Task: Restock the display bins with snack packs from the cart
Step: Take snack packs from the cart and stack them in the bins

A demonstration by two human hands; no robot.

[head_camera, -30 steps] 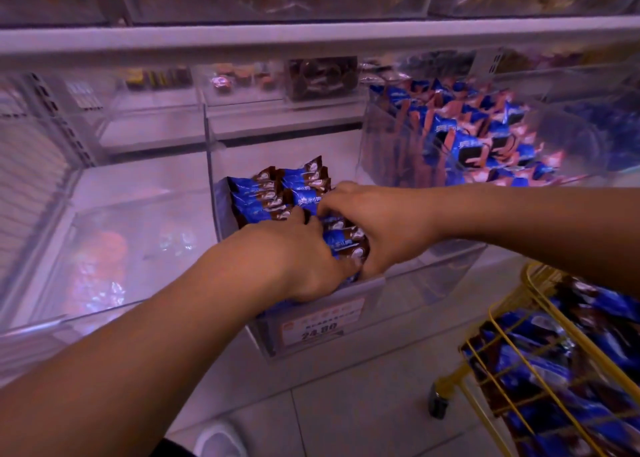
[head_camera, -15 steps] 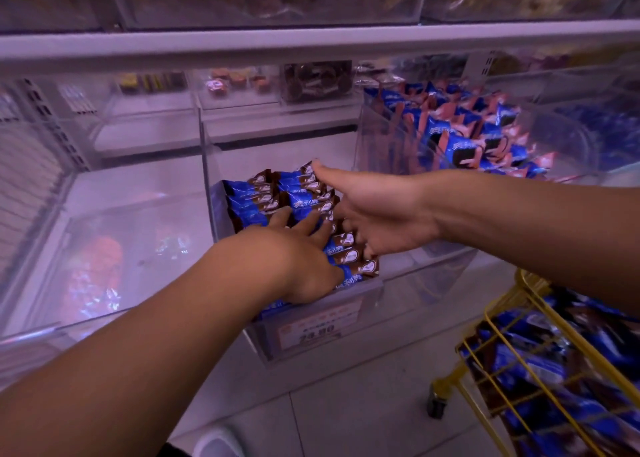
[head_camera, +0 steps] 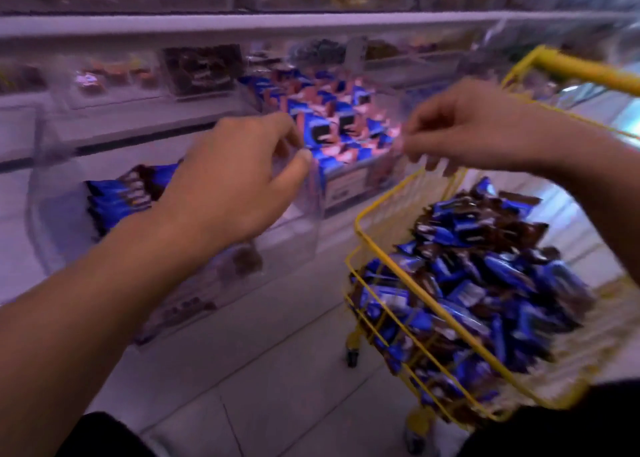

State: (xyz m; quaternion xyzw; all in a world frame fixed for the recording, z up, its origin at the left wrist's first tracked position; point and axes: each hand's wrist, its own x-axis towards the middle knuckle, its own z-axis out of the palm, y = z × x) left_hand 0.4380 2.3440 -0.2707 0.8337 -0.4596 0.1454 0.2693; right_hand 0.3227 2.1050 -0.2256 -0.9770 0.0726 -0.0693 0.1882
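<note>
While both hands hang empty with fingers loosely curled, left hand (head_camera: 228,182) over the clear bin (head_camera: 301,221), right hand (head_camera: 464,127) above the yellow cart (head_camera: 381,262), snack packs (head_camera: 485,276) stay heaped there. Risk: a hurried grab into the loose heap could spill packs to the floor. Half a second ago both hands pressed packs in the bin.

Dim, purplish light all round me. Everything smears with motion blur, worst at my hands (head_camera: 235,179). Shelves (head_camera: 311,23) bow toward twelve o'clock.
</note>
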